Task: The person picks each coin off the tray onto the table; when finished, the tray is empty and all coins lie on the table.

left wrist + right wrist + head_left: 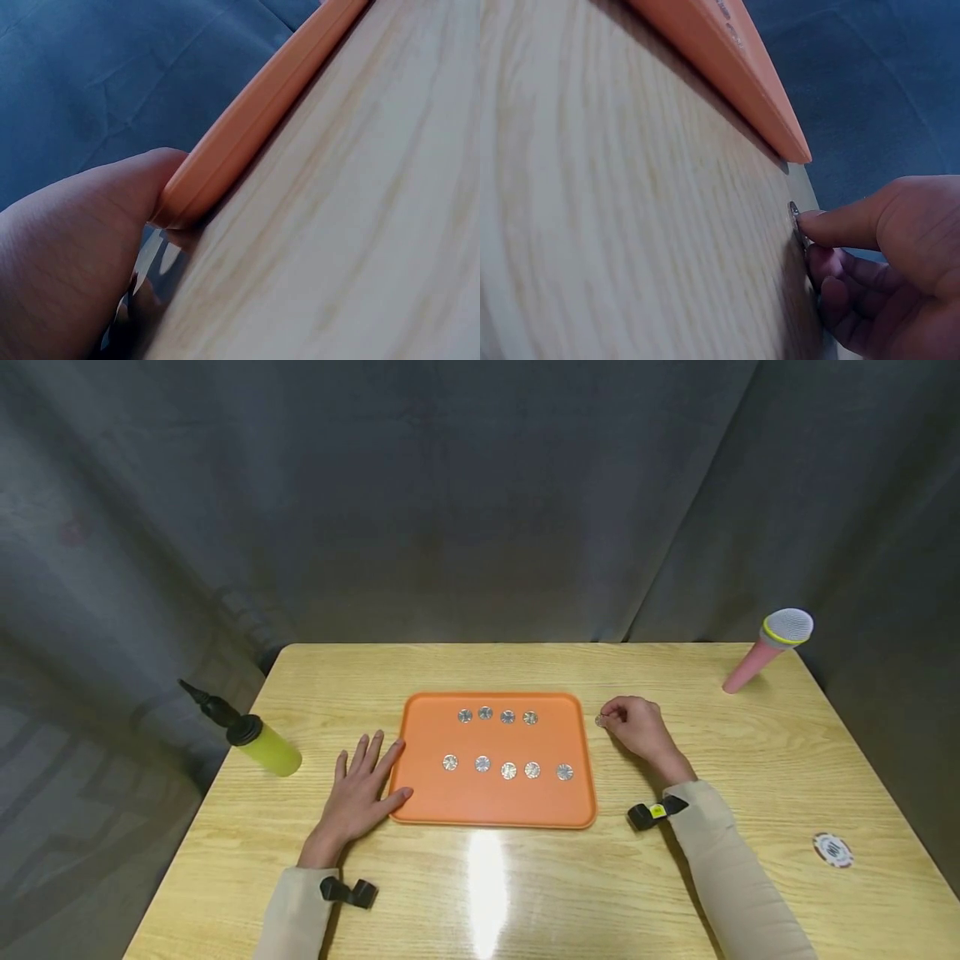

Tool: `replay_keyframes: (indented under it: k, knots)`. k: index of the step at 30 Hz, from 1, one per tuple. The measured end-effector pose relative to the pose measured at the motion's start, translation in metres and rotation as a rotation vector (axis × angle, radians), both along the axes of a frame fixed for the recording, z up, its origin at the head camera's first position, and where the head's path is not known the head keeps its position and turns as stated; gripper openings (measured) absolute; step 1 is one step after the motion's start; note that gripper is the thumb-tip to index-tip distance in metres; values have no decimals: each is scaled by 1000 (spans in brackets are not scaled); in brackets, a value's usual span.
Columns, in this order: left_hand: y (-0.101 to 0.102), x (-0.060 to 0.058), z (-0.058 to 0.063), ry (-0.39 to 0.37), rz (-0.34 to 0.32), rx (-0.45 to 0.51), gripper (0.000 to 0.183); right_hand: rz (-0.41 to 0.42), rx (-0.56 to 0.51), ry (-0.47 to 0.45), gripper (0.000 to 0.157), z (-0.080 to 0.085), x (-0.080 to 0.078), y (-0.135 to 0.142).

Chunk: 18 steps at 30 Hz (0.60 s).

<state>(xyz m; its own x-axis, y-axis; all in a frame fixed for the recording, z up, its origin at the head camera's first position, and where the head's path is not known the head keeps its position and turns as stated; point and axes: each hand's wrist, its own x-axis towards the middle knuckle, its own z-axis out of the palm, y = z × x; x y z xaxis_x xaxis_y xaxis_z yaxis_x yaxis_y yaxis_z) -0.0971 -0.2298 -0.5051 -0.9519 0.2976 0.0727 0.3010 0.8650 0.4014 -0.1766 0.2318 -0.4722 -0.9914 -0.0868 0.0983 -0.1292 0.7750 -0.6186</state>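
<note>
An orange tray lies flat on the table, with two rows of several silver coins on it. My left hand is spread at its left side, fingers straight, the thumb and a fingertip touching the rim. In the left wrist view the thumb lies against the tray's edge. Right of the tray, my right hand pinches a silver coin between thumb and fingers. This coin is close over the wooden table, a short way from the tray's right edge.
A yellow-green bottle-shaped pump with a black nozzle lies at the left. At the back right stands a pink microphone, tilted in view. A white and brown poker chip lies at the right. Dark curtains hang behind the table.
</note>
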Motion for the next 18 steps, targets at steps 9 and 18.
replay_keyframes:
  k: [9, 18]
  knots:
    - [1, 0, 2, -9, 3, -9, 76, -3, -2, 15, 10, -2, 0, 0]
    - [1, 1, 1, 1, 3, -5, 77, -33, -16, 34, 10, 7, -1, 1]
